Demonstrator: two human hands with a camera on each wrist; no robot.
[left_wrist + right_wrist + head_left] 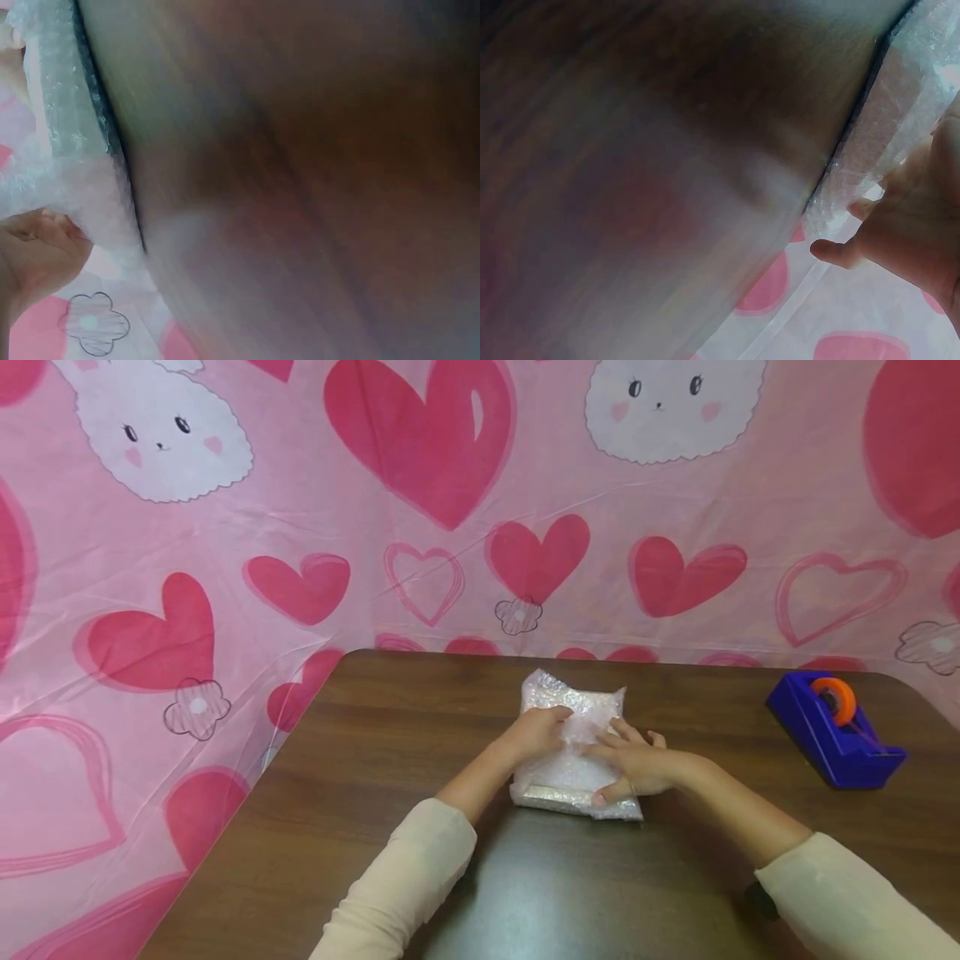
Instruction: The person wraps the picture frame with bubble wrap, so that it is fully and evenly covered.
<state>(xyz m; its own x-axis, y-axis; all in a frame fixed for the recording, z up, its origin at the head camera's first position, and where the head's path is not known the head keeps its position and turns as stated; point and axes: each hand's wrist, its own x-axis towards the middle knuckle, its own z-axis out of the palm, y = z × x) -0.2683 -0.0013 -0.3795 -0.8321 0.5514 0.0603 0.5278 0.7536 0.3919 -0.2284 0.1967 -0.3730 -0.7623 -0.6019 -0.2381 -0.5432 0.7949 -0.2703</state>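
A flat package in clear bubble wrap (566,768) lies on the table, its lower edge showing a thicker fold. My left hand (536,732) is at the package's left side and holds the wrap there; its fingers look curled against the wrap in the left wrist view. Spread over the right side of the package, my right hand (637,764) presses on the wrap with fairly straight fingers, the thumb near the lower edge. In the right wrist view the right hand (907,217) also shows spread fingers beside the wrap. What the wrap contains is hard to make out.
A blue tape dispenser (836,735) with an orange-cored roll (834,700) stands at the right of the brown wooden table (375,760). A pink cloth (450,568) printed with hearts and rabbits hangs behind and at the left. A dark object (761,900) shows by the right sleeve.
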